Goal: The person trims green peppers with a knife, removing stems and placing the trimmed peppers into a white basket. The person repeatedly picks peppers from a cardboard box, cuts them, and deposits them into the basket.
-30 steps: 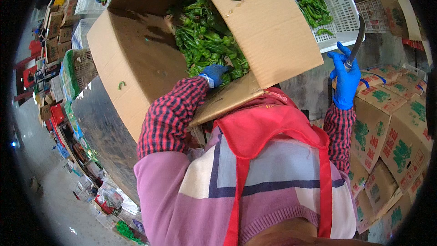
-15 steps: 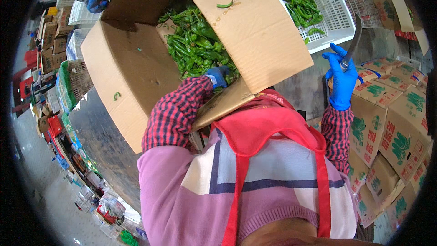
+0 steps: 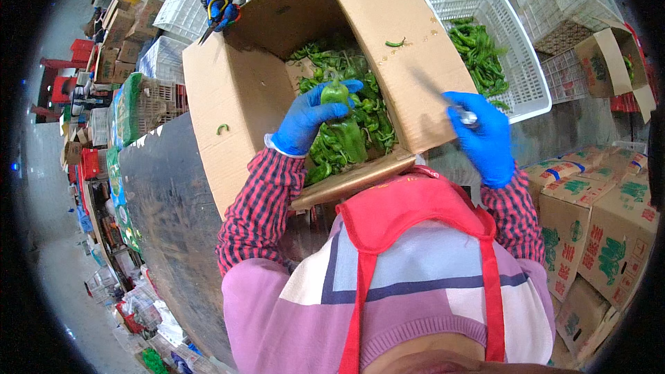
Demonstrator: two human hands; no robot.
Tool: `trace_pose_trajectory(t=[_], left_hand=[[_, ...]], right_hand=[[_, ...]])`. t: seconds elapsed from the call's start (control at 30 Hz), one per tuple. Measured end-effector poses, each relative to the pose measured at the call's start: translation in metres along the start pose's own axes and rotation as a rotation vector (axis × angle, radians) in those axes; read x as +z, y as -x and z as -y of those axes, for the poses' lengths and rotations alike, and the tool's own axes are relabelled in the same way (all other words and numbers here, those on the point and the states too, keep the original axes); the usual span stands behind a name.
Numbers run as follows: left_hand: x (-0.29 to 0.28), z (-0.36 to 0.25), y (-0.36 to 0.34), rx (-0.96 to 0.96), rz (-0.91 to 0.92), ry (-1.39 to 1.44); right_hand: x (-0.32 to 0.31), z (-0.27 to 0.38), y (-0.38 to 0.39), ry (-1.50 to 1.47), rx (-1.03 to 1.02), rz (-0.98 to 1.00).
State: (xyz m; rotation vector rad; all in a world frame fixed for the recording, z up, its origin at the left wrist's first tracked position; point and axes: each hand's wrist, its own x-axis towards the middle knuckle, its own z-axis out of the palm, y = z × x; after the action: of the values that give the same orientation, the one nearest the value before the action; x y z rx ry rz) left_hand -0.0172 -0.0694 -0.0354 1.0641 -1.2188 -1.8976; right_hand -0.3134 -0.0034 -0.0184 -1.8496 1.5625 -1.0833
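Observation:
An open cardboard box point(image 3: 228, 97) full of green peppers point(image 3: 360, 107) stands on the dark table in front of me. My left hand point(image 3: 305, 121), in a blue glove, holds one large green pepper point(image 3: 344, 128) above the pile inside the box. My right hand point(image 3: 485, 135), also blue-gloved, grips a pair of scissors point(image 3: 450, 104) whose blades lie over the box's right flap. A single loose pepper point(image 3: 395, 43) rests on that flap.
A white plastic basket point(image 3: 516, 62) holding green peppers sits right of the box. Another person's gloved hand with scissors point(image 3: 220, 10) is at the box's far corner. Printed cartons point(image 3: 596, 221) are stacked at right; crates are piled at far left.
My left hand has lifted a pepper out of the pile. My right hand with the scissors has come down and in toward the box's right flap.

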Motion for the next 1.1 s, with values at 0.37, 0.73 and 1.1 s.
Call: trace_pose_trajectory(t=[0.37,0.73,1.1], left_hand=[[0.027,-0.012,0.060,0.176,-0.183,-0.200],[0.001,-0.004,0.082,0.306,-0.204,0.216],[0.010,0.028,0.058,0.490,-0.023,0.505]], right_hand=[[0.089,0.049,-0.032,0.275,-0.457,0.155],[0.065,0.023,-0.042,-0.165,-0.022,0.194],[0.057,0.046,-0.017,-0.965,0.452,0.475]])
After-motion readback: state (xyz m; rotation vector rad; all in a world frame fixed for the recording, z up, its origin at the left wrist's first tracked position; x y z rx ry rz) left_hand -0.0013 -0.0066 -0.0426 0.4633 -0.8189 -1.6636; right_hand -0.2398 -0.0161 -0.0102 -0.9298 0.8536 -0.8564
